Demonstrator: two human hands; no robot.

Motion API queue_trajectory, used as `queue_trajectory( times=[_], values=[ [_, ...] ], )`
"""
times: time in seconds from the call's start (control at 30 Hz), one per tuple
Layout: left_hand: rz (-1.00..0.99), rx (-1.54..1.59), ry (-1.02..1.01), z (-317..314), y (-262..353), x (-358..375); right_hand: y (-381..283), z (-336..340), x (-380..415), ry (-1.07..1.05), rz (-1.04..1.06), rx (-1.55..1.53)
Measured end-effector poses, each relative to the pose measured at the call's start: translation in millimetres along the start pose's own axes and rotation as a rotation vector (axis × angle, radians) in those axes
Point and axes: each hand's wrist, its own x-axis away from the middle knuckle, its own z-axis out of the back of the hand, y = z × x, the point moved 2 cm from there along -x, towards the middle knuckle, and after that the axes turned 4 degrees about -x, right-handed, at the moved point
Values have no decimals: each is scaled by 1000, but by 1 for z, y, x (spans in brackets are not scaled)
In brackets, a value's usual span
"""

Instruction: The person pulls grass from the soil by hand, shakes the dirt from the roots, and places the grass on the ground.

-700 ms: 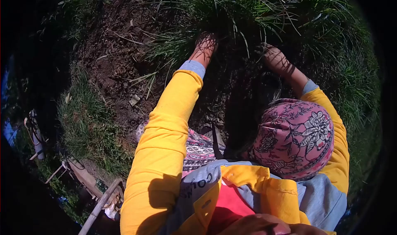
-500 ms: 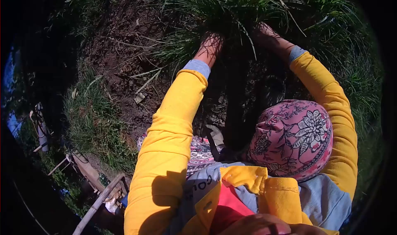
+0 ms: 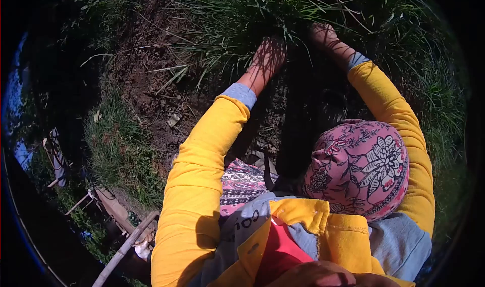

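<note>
Both arms, in yellow sleeves with grey cuffs, reach forward to a thick tuft of long green grass (image 3: 257,9). My left hand (image 3: 271,54) is at the near side of the tuft, its back striped by blade shadows and its fingers hidden under the grass. To its right, my right hand (image 3: 324,34) is at the tuft's shaded lower edge. Its fingers are lost in shadow and blades, so whether they grip grass cannot be made out. The two hands are a short gap apart, with dark shade between them.
Bare brown soil (image 3: 151,75) lies left of the tuft, with dry stalks on it. A rounded shape in pink floral cloth (image 3: 358,171) is inside my right arm. Patterned cloth (image 3: 245,183) shows beside my left sleeve. A wooden pole (image 3: 126,246) slants at lower left.
My left hand has shifted slightly right and toward me, showing more of its back. My right hand has moved slightly up in view. The grass blades around both have shifted.
</note>
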Motion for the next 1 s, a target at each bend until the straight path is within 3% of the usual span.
queue_trajectory(
  times=[0.03, 0.07, 0.1, 0.13, 0.23, 0.33, 0.4, 0.6, 0.63, 0.9, 1.0],
  values=[
    [-76, -69, 171, -1, 3, 1, -5, -6, -3, 1, 56, 31],
    [-1, 31, 34, -1, 7, -9, 0, -20, -4, 6, 114, 63],
    [75, 131, -104, 3, 10, -22, 2, -23, 0, 250, 349, 13],
    [148, 229, -245, 8, 15, -32, 10, -33, -1, 158, 217, -1],
    [209, 172, -262, -3, 23, -44, -7, -13, 0, -78, -95, -25],
    [223, 111, -339, 3, 26, -45, -10, -16, 6, 34, -39, -61],
    [268, 114, -445, 11, 29, -45, -7, -24, 2, 10, -116, -88],
    [230, -6, -216, 27, 47, -19, -1, -34, 9, 30, -140, -146],
    [275, 48, -426, 27, 48, -20, 0, -32, 11, 49, -164, -161],
    [467, 355, -422, 57, 65, 51, -1, -16, 23, 48, -154, -59],
    [482, 293, -460, 73, 66, 79, -1, -19, 25, 83, -178, -58]
  ],
)
